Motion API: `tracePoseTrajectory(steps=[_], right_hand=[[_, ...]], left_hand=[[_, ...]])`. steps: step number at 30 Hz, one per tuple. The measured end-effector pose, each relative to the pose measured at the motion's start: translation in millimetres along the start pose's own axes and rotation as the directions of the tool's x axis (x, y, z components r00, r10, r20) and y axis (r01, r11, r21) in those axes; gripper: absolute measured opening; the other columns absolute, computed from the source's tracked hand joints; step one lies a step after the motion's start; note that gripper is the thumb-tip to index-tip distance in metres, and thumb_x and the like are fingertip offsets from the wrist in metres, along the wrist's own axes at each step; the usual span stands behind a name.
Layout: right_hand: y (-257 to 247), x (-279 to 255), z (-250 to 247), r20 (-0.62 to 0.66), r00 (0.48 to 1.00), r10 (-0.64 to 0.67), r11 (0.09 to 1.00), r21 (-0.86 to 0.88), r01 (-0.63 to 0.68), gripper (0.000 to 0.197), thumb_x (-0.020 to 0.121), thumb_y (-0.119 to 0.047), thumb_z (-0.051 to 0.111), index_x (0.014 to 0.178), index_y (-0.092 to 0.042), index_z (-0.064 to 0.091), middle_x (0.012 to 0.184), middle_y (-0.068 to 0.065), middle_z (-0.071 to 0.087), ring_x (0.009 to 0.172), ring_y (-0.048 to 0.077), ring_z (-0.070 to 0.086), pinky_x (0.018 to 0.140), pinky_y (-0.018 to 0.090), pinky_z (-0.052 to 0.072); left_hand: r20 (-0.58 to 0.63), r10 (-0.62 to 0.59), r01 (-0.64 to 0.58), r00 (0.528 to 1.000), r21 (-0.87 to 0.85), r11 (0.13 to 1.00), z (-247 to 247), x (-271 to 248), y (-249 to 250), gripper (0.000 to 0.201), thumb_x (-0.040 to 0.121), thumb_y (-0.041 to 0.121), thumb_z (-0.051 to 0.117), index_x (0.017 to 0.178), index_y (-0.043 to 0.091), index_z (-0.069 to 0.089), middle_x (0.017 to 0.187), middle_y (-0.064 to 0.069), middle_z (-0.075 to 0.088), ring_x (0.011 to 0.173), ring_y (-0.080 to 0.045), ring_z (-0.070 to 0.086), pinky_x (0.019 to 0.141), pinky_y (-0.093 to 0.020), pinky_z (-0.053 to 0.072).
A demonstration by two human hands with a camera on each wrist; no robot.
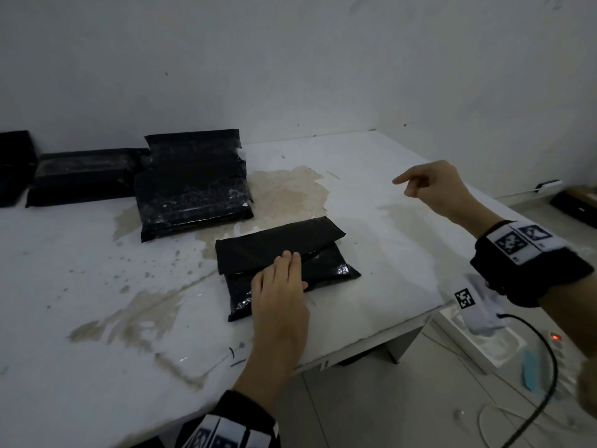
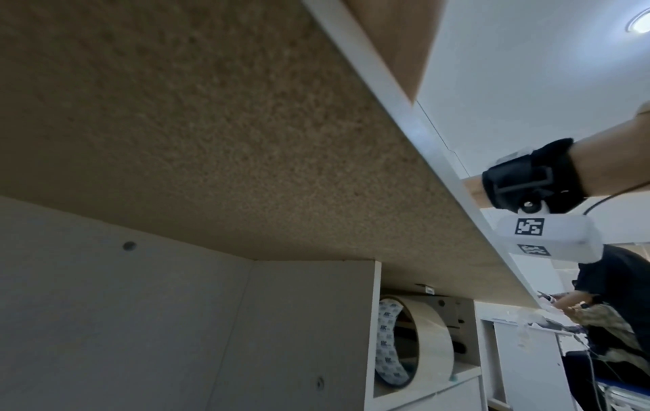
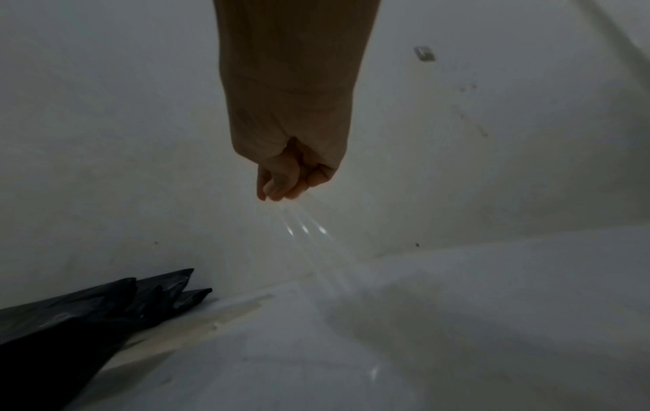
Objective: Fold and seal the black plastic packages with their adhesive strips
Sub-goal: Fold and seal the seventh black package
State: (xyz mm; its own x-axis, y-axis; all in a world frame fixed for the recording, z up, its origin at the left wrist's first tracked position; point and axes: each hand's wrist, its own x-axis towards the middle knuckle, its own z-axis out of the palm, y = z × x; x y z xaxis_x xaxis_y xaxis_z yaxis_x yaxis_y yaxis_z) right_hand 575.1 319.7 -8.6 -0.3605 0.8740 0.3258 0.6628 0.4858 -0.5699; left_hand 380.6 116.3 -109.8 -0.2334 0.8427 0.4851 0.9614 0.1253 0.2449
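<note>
Left grip: flat and wide, the left hand (image 1: 280, 287) lies palm-down on the nearest black package (image 1: 284, 263), straight fingers (image 1: 292, 260) together and reaching to the edge of its folded flap (image 1: 277, 245). It presses and holds nothing.
Right grip: the right hand (image 1: 434, 187) hovers above the tabletop (image 1: 387, 253), off to the right of the package and well apart from it. From the head view its fingers look loosely curled, the forefinger reaching out leftward. In the right wrist view the fingertips (image 3: 278, 189) bunch together, and a faint clear strip (image 3: 309, 236) trails down from them; whether they pinch it I cannot tell for sure.
Nearest package: lies slantwise on the white tabletop close to its front edge, the top flap turned down over the body, glossy plastic showing below the fold.
Other packages: a stack of black packages (image 1: 193, 185) sits farther back on the left, over a brownish stain (image 1: 287, 189). Another flat black package (image 1: 80, 176) lies just beside the stack along the wall, and a further black one (image 1: 13, 166) shows at the left edge of the head view.
Wrists: each carries a black band; the right wrist band (image 1: 529, 260) has square printed markers, and a white camera unit (image 1: 478, 305) with a cable hangs under it.
Under the tabletop: the left wrist view looks up at the chipboard underside (image 2: 211, 125) and shows a large roll of tape (image 2: 415, 342) in a cubby.
</note>
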Motion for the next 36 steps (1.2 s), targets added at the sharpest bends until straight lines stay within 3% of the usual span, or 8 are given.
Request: tracePoseTrajectory(steps=[7,9,11,16,24,28,33,36], right_hand=[[-60.2,-41.5,-30.0,-0.139,0.973,-0.184,0.977,0.084,0.197,0.038,0.076,0.019,0.056,0.095,-0.011,0.069,0.070,0.005,0.061,0.059,-0.005,0.052,0.062,0.006,0.040],[-99.0,-47.2,-43.0,-0.227,0.934,-0.276,0.930,0.180,0.319,0.035,0.078,0.013,0.061,0.098,-0.015,0.066,0.070,-0.005,0.064,0.060,-0.006,0.052,0.065,0.007,0.041],[-147.0,-52.2,-52.8,-0.250,0.893,-0.374,0.868,0.245,0.432,0.029,0.080,0.005,0.064,0.100,-0.016,0.065,0.065,-0.020,0.063,0.064,-0.005,0.054,0.068,0.010,0.045],[-248.9,-69.1,-28.7,-0.146,0.859,-0.491,0.776,0.374,0.507,0.021,0.084,-0.005,0.065,0.101,-0.018,0.065,0.082,0.001,0.066,0.077,0.009,0.063,0.078,0.017,0.052],[-348.6,-93.7,58.5,-0.086,0.889,-0.449,0.641,0.662,0.388,0.014,0.082,-0.001,0.066,0.090,-0.012,0.069,0.078,-0.002,0.066,0.070,0.001,0.062,0.078,0.018,0.053],[-378.1,-99.8,90.4,-0.015,0.935,-0.353,0.625,0.740,0.248,0.013,0.083,-0.002,0.064,0.088,-0.013,0.069,0.077,-0.003,0.065,0.067,0.000,0.060,0.067,0.014,0.049],[-400.3,-109.0,102.1,0.078,0.943,-0.325,0.610,0.779,0.146,0.012,0.084,-0.004,0.064,0.088,-0.015,0.069,0.076,-0.006,0.064,0.067,0.000,0.060,0.071,0.018,0.049],[-408.7,-115.2,98.2,0.134,0.933,-0.334,0.563,0.822,0.083,0.012,0.085,-0.004,0.063,0.087,-0.015,0.068,0.075,-0.005,0.062,0.069,0.003,0.059,0.075,0.021,0.050]], left_hand=[[0.083,-0.013,0.005,0.996,0.093,0.996,-18.0,-5.8,-10.0,0.052,0.049,0.018,0.090,0.097,0.009,0.072,0.092,-0.004,0.071,0.075,-0.018,0.067,0.072,-0.032,0.055],[0.131,-0.054,0.044,0.990,0.078,0.996,-32.5,-10.7,-15.4,0.055,0.070,0.019,0.079,0.121,0.008,0.060,0.117,-0.006,0.062,0.098,-0.018,0.062,0.088,-0.031,0.048],[0.238,-0.093,0.066,0.967,0.119,0.991,-42.3,-19.3,-27.0,0.053,0.095,0.019,0.046,0.144,0.014,0.027,0.147,-0.001,0.032,0.127,-0.016,0.037,0.107,-0.030,0.025],[0.165,-0.130,0.117,0.978,0.089,0.989,-74.1,-43.0,-73.8,0.046,0.101,0.024,0.029,0.146,0.021,0.020,0.152,0.007,0.021,0.133,-0.011,0.027,0.109,-0.026,0.013],[0.126,-0.202,0.233,0.971,-0.319,0.919,-116.9,-81.4,-149.6,0.034,0.093,0.031,0.052,0.125,0.021,0.047,0.125,0.007,0.050,0.109,-0.005,0.036,0.091,-0.014,0.023],[0.171,-0.185,0.248,0.968,-0.526,0.813,-131.5,-91.9,-166.2,0.027,0.093,0.043,0.043,0.114,0.027,0.036,0.121,0.009,0.048,0.114,-0.005,0.040,0.082,-0.008,0.030],[0.178,-0.264,0.306,0.948,-0.742,0.596,-137.3,-85.0,-167.8,0.081,0.056,0.094,0.010,0.107,0.032,0.024,0.103,0.008,0.054,0.086,0.001,0.051,0.067,0.000,0.037],[0.182,-0.364,0.349,0.913,-0.810,0.471,-137.3,-77.2,-167.7,0.099,0.046,0.097,0.005,0.108,0.022,0.024,0.099,0.007,0.060,0.080,0.005,0.050,0.061,0.004,0.035]])
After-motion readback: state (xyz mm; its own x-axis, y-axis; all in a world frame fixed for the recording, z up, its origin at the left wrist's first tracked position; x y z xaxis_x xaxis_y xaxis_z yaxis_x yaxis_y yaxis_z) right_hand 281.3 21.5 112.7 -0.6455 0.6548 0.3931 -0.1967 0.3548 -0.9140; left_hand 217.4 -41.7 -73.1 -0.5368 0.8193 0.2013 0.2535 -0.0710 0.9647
